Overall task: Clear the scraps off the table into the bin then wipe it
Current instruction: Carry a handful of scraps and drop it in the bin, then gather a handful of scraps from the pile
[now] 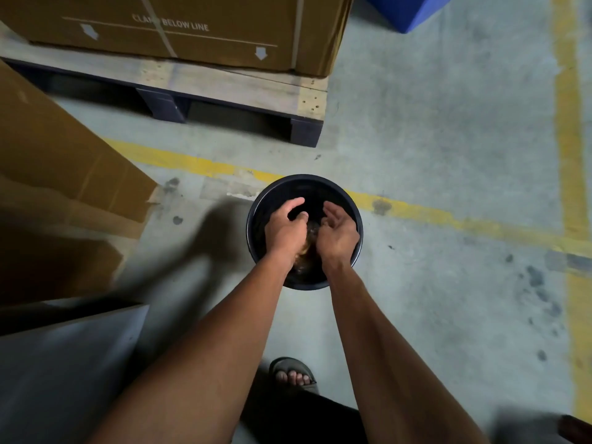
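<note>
Concrete floor [448, 139] holds black bin [256, 216]; both hands, left hand [285, 230] and right hand [338, 233], loosely spread above it.

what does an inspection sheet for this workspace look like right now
surface: grey table corner at lower left, blurred; no scraps seen on the visible part
job's things: black bin on the concrete floor; brownish scraps blurred between the hands over its mouth
clutter: nothing seen
hands: left hand and right hand over the bin, fingers loosely curled, brushing together; grip unclear
cables: nothing seen
surroundings: strapped cardboard box on a pallet, second carton at left, yellow floor lines, blue object, sandalled foot
</note>
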Available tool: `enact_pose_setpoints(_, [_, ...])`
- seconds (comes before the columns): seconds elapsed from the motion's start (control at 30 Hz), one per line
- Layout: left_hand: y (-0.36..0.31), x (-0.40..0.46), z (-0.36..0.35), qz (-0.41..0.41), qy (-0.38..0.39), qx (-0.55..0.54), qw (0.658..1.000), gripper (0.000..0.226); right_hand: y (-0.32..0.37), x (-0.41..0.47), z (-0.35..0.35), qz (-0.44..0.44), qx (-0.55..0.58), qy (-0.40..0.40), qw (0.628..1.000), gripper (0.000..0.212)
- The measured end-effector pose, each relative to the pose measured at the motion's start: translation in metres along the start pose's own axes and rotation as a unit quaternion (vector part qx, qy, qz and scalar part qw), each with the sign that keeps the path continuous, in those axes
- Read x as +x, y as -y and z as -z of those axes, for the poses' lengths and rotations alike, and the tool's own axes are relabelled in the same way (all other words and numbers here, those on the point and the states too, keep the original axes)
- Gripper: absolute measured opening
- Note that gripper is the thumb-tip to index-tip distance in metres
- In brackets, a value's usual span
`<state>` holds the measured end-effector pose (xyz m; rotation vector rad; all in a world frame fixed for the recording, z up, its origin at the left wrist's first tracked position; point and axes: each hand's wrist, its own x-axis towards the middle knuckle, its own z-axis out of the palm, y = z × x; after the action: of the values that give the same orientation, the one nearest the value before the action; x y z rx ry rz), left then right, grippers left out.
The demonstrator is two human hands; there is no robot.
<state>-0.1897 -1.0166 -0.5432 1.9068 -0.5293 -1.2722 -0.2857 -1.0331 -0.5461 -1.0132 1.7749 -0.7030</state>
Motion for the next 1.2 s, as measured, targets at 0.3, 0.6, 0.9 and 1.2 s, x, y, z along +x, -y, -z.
enact_pose_setpoints(0.3, [-0.070, -0.077, 0.058, -0.034, -0.044, 0.037, 0.998, 0.024, 0.073, -0.078, 0.028, 0.094, 0.029, 0.032, 0.995, 0.025])
enact_pose_setpoints(0.6, [-0.197, -0.176, 0.149, -0.059, -0.109, 0.004, 0.992, 0.026, 0.244, -0.166, 0.050, 0.168, 0.022, 0.088, 0.982, 0.021])
enact_pose_setpoints(0.9, [-0.328, -0.292, 0.287, -0.118, -0.225, -0.034, 0.967, 0.026, 0.410, -0.303, 0.031, 0.263, 0.032, 0.190, 0.945, 0.019])
enact_pose_setpoints(1.2, [-0.346, -0.412, 0.429, -0.115, -0.357, -0.028, 0.927, 0.027, 0.481, -0.450, -0.012, 0.309, 0.028, 0.321, 0.895, 0.017])
